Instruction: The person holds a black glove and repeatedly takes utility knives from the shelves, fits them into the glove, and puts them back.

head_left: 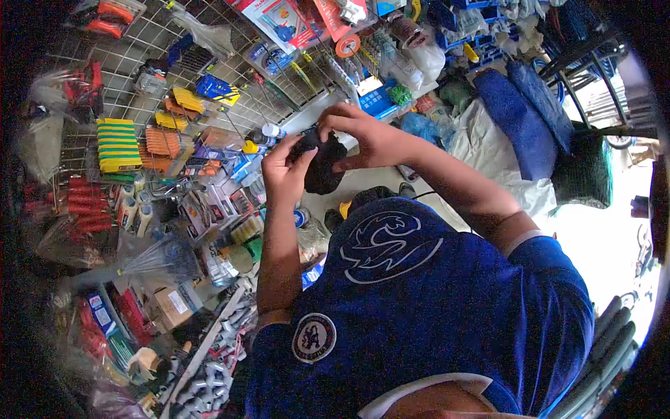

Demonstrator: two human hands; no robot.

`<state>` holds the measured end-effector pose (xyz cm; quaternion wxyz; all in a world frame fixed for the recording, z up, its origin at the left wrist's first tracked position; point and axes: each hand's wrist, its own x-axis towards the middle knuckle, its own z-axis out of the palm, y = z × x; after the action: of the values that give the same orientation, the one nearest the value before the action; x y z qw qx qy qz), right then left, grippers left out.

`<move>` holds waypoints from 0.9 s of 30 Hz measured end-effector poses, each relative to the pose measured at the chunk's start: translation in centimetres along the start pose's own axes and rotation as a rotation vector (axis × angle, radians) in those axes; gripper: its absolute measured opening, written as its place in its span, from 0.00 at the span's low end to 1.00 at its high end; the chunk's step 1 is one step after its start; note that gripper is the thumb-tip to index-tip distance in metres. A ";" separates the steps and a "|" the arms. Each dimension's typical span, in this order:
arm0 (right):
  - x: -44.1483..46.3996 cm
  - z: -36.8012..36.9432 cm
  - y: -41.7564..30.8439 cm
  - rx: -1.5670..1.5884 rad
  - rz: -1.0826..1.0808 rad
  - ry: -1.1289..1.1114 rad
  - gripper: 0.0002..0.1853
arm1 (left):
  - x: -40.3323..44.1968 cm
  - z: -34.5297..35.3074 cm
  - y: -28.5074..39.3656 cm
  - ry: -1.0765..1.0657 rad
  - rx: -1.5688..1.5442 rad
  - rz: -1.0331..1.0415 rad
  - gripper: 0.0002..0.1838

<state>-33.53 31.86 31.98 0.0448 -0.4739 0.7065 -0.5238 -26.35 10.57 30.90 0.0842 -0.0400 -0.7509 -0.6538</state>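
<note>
Presently, I have a soft-looking black item (323,173) gripped between my left hand (281,173) and right hand (366,137), held up before my chest; how finished my handling is, I can't tell. My grip hides part of it. Orange packs (164,142) crowd the wire rack (130,54) leftward.

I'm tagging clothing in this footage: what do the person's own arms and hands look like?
The left hand and right hand show no gloves. The forearms are bare below short blue sleeves; the right one has a white edge.
</note>
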 end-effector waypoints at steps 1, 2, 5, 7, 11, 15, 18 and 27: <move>-0.1 -0.4 0.5 0.018 -0.014 -0.024 0.26 | -0.2 0.3 -0.1 0.009 0.011 0.029 0.14; -0.4 -0.6 1.0 0.039 -0.025 -0.049 0.25 | -0.7 0.5 -1.0 0.052 -0.041 0.011 0.14; -1.1 -0.8 1.8 0.138 0.010 -0.115 0.21 | -1.8 0.7 -1.6 0.122 -0.103 -0.017 0.15; -1.4 -1.0 1.9 0.185 -0.022 -0.110 0.18 | -2.4 1.5 -0.5 0.132 -0.126 0.018 0.15; -1.4 -2.5 0.2 0.212 -0.202 -0.026 0.11 | -2.6 2.0 1.0 0.135 -0.064 0.088 0.15; -1.0 -3.8 -2.2 0.089 -0.382 -0.034 0.07 | -2.5 2.1 3.3 0.151 0.087 0.150 0.15; -0.8 -3.9 -3.8 -0.168 -0.548 -0.023 0.08 | -2.0 1.7 3.4 0.107 0.176 0.192 0.16; -0.2 0.1 -2.6 0.114 -0.351 0.046 0.09 | -1.8 -1.7 2.8 0.076 0.121 0.170 0.18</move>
<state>-31.78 31.92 33.86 -0.0369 -0.5745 0.5829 -0.5735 -23.99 9.34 33.51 0.1702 -0.0736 -0.7791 -0.5988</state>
